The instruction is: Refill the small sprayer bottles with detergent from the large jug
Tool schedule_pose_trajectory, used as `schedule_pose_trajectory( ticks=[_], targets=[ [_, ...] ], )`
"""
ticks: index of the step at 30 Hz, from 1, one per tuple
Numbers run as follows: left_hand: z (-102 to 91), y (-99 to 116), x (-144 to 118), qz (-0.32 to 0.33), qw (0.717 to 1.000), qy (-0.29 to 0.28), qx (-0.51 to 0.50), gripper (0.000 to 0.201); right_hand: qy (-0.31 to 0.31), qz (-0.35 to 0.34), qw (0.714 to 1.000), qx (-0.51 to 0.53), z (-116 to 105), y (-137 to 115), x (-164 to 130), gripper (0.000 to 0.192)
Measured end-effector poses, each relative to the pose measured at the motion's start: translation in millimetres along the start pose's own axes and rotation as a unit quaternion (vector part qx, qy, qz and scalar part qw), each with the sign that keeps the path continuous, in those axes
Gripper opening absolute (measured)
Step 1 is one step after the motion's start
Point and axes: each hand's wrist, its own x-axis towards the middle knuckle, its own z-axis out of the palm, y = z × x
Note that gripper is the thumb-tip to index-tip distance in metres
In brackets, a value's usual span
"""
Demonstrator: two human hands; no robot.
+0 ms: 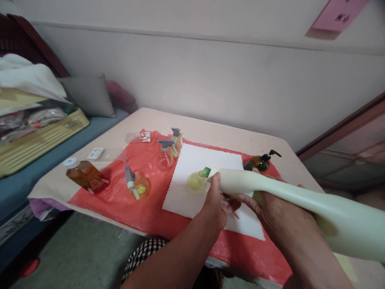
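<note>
A large pale green jug lies tilted across my view, its narrow end pointing left. My right hand grips it from below around the middle. My left hand is closed around the jug's neck end, thumb up along the side. Just beyond that end is a small clear round bottle with a yellowish tint. A green piece sits between the bottle's top and the jug's mouth; whether it is a funnel or a spout I cannot tell. Under the bottle lies a white sheet.
Red plastic covers part of the table. On it stand spray bottles, one with yellow liquid. An amber bottle leans at left, and a dark pump bottle lies behind the jug. A wall rises behind.
</note>
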Motion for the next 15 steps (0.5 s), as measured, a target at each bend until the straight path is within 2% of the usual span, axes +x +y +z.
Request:
schedule_pose_trajectory(
  ticks=[8,15],
  targets=[
    [-1.5,-0.8,1.3,0.004,1.0,-0.006,-0.005,0.057,-0.004,0.004,1.0,-0.014,-0.3,-1.2,1.2,0.067],
    [-0.4,-1.2,-0.3,0.004,1.0,-0.01,-0.011,0.056,0.013,0.022,0.999,0.023,5.6,-2.9,0.0,0.069]
  ],
)
